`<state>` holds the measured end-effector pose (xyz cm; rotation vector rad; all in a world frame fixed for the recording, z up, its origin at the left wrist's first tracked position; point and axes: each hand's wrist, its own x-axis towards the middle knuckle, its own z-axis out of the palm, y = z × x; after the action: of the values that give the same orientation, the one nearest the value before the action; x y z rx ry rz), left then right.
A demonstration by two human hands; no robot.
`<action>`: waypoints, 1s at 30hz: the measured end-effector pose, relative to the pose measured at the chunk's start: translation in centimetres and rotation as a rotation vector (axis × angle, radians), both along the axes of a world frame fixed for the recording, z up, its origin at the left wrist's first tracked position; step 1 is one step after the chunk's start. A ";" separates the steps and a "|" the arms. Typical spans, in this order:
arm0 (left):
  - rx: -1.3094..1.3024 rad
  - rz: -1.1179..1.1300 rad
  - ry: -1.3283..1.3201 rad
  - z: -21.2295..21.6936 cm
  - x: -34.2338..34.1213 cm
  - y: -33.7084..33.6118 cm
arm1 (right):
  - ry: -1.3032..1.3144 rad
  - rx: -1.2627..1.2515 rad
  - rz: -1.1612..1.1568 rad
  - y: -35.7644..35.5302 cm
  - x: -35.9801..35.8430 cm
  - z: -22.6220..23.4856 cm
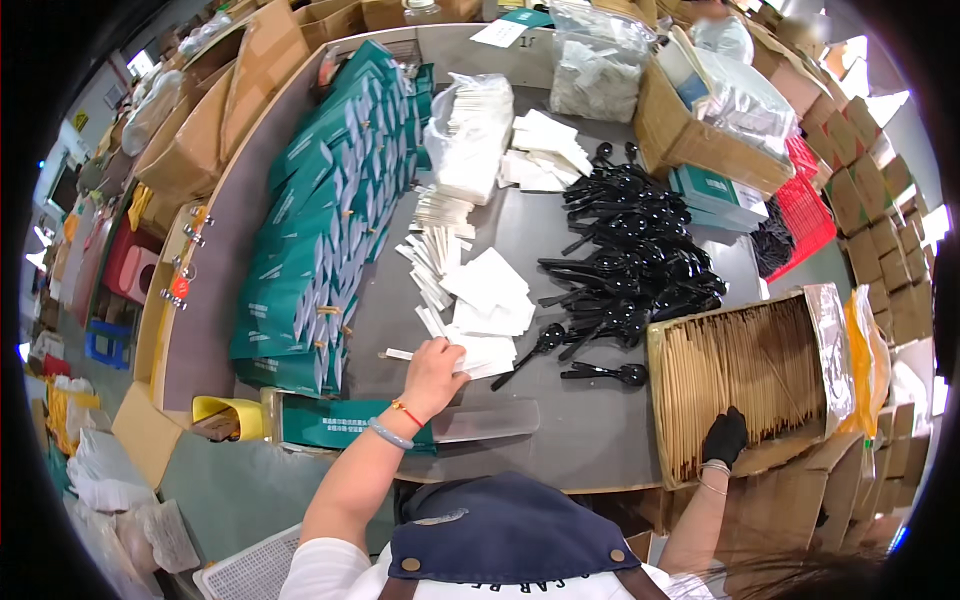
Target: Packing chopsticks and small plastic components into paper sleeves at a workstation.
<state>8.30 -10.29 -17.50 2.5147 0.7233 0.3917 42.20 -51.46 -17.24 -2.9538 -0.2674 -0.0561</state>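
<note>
My bare left hand (435,375), with a red string and a grey bangle at the wrist, bends its fingers over white folded napkins (487,355). A slim white packet (397,354) sticks out on its left side, apparently pinched in the fingers. In a black glove, my right hand (727,437) reaches into a cardboard box of thin brown wooden sticks (740,370), like chopsticks. It touches the sticks near the box's front edge; the dark glove hides how its fingers are set. Black plastic spoons (640,250) lie heaped between the napkins and the box.
Green printed pouches (310,240) stand in rows at the left. Narrow white packets (430,260) and a filled plastic bag (470,130) lie mid-table. A green pouch and clear strip (490,420) lie along the front. Cartons (700,140) and a red basket (805,225) stand right.
</note>
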 end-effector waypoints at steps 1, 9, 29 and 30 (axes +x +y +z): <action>-0.033 0.000 -0.027 0.2 0.5 0.0 | -0.207 0.124 0.073 -4.7 1.6 -4.5; -0.141 0.023 -0.017 0.0 0.6 0.0 | 0.056 0.457 0.493 11.0 -7.5 2.8; 0.009 -0.023 -0.061 4.7 -4.4 -5.5 | 0.230 0.344 1.016 20.2 -10.7 4.0; 0.006 -0.019 -0.057 4.7 -4.9 -5.8 | 0.374 0.365 1.083 20.9 -12.4 3.5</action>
<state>3.44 -16.07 -12.76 2.5035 0.6771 0.4583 29.81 -30.57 -13.75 -2.0512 -1.5134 0.5079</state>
